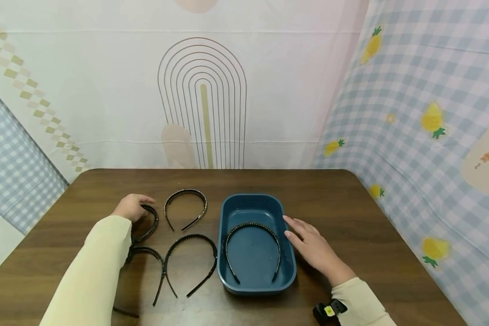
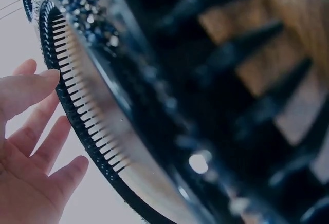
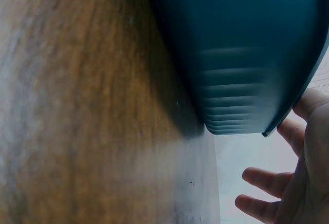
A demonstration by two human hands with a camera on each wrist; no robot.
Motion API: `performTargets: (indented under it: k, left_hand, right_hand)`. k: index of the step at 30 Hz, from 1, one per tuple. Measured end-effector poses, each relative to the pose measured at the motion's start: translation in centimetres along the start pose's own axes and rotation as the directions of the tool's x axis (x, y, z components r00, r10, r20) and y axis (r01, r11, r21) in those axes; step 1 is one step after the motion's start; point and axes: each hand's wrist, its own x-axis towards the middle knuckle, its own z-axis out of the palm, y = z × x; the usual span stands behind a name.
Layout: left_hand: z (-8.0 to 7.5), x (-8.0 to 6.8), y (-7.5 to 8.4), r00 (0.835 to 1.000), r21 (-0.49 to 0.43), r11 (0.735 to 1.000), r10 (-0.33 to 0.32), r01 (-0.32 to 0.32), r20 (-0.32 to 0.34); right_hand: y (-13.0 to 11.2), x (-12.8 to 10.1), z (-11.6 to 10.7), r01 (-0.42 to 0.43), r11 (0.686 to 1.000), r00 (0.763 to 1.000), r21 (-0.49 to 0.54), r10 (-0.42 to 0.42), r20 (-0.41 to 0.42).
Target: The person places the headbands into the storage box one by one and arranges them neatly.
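1. Headbands are what the hands are working with: four lie on the brown tabletop [image 1: 350,199] at centre-left of the head view, and a fifth sits in the blue tray
2. Left hand [image 1: 131,206] rests at the left-most headband [image 1: 151,222], fingers relaxed over its upper curve; the wrist view shows the fingers [image 2: 31,88] straight and spread beside a toothed, beaded band [image 2: 82,116], not gripping it
3. Just right of that hand lies a beaded headband [image 1: 186,206], open end toward the lower frame
4. Below it, a toothed headband [image 1: 191,262] lies just beside the tray's left wall, and another headband [image 1: 148,258] sits to its left, partly under the cream sleeve [image 1: 93,276]
5. Blue tray [image 1: 252,201] holds one headband [image 1: 252,249] flat on its floor, at centre frame
6. Right hand [image 1: 314,246] lies flat and open against the tray's right wall, fingers straight; the wrist view shows the fingers [image 3: 262,180] extended past the tray's rim [image 3: 288,116]
7. Patterned cloths hang behind and at the sides
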Motion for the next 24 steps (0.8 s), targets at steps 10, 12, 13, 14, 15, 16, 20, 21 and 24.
performTargets:
  k: [10,12,13,14,15,16,20,21,24]
  left_hand:
    - [-0.3,0.0,-0.7,1.0,0.041,0.999,0.008,-0.008,0.006]
    - [-0.2,0.1,-0.9,1.0,0.047,0.999,0.011,-0.011,0.004]
    - [-0.1,0.1,-1.0,1.0,0.046,0.999,0.009,-0.009,0.002]
    - [-0.1,0.1,-1.0,1.0,0.042,0.999,0.007,-0.007,0.001]
    - [-0.1,0.1,-1.0,1.0,0.042,0.999,0.008,-0.008,-0.002]
    - [0.0,0.1,-1.0,1.0,0.045,0.999,0.012,-0.011,-0.006]
    - [0.1,0.2,-1.2,0.999,0.06,0.998,0.024,-0.023,-0.023]
    - [0.1,0.2,-1.2,0.999,0.065,0.998,0.027,-0.025,-0.028]
    - [0.2,0.2,-1.3,0.999,0.077,0.997,0.028,-0.025,-0.039]
  right_hand:
    - [0.0,0.0,0.0,0.005,1.0,1.0,0.003,-0.005,-0.006]
    - [0.0,0.0,0.0,0.003,1.0,1.0,0.004,-0.003,-0.005]
    - [0.0,0.0,0.0,0.002,1.0,1.0,0.004,-0.002,-0.005]
    - [0.0,0.0,0.1,0.001,1.0,1.0,0.005,-0.001,-0.005]
    - [0.0,0.0,0.1,0.0,1.0,1.0,0.006,0.0,-0.005]
    - [0.0,0.0,0.1,-0.001,1.0,1.0,0.006,0.001,-0.004]
    - [0.0,0.0,0.1,-0.003,1.0,1.0,0.008,0.003,-0.002]
    - [-0.1,0.0,0.1,-0.003,1.0,1.0,0.01,0.003,-0.001]
    - [-0.1,-0.1,0.1,-0.006,1.0,1.0,0.019,0.006,0.002]
